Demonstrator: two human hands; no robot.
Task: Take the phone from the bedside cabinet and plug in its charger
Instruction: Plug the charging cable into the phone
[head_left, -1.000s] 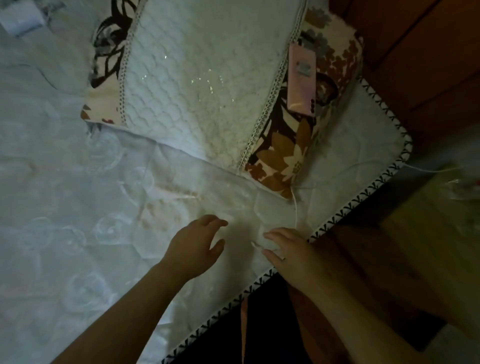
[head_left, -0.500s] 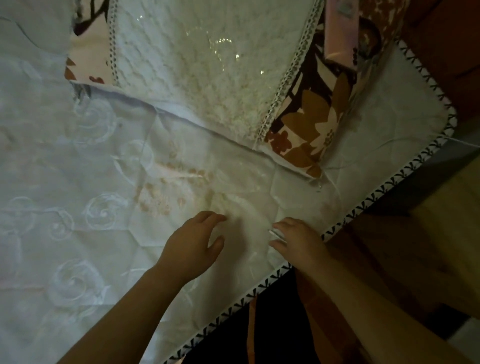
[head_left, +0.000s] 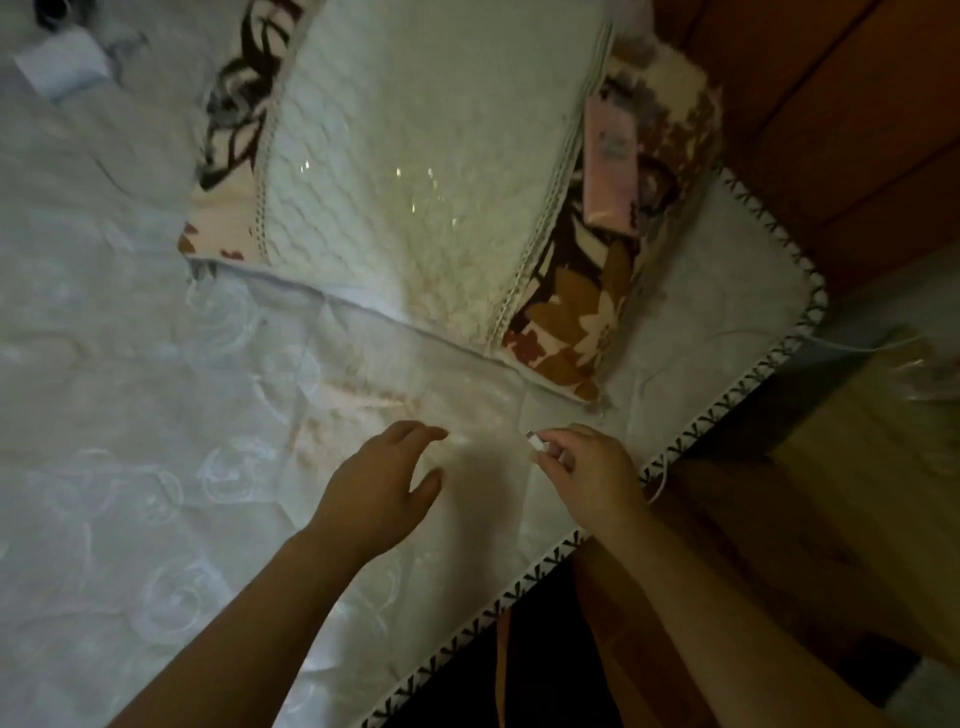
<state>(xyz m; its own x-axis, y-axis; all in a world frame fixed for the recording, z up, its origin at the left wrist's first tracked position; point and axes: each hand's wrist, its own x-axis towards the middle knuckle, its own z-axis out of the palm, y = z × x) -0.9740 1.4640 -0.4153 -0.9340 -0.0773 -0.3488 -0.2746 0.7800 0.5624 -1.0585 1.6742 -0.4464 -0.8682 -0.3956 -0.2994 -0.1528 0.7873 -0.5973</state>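
Observation:
A pink phone (head_left: 612, 165) lies face down on the right end of the flowered pillow (head_left: 426, 182). My right hand (head_left: 587, 473) pinches the white charger plug (head_left: 536, 442) just above the mattress, its metal tip pointing up and left. The thin white cable (head_left: 658, 480) trails from that hand over the mattress edge and runs right toward the bedside cabinet (head_left: 852, 441). My left hand (head_left: 384, 488) hovers beside it, fingers spread, holding nothing. The phone is well above both hands.
The quilted white mattress (head_left: 156, 467) has a black-stitched edge (head_left: 717, 415) running diagonally. A wooden headboard (head_left: 841, 130) stands at top right. A white object (head_left: 57, 65) lies at the top left of the bed. Dark floor gap sits below the edge.
My right hand has lifted the charger plug clear of the mattress, its tip now showing. The view has tilted back up, bringing the whole phone into sight. My left hand stays put.

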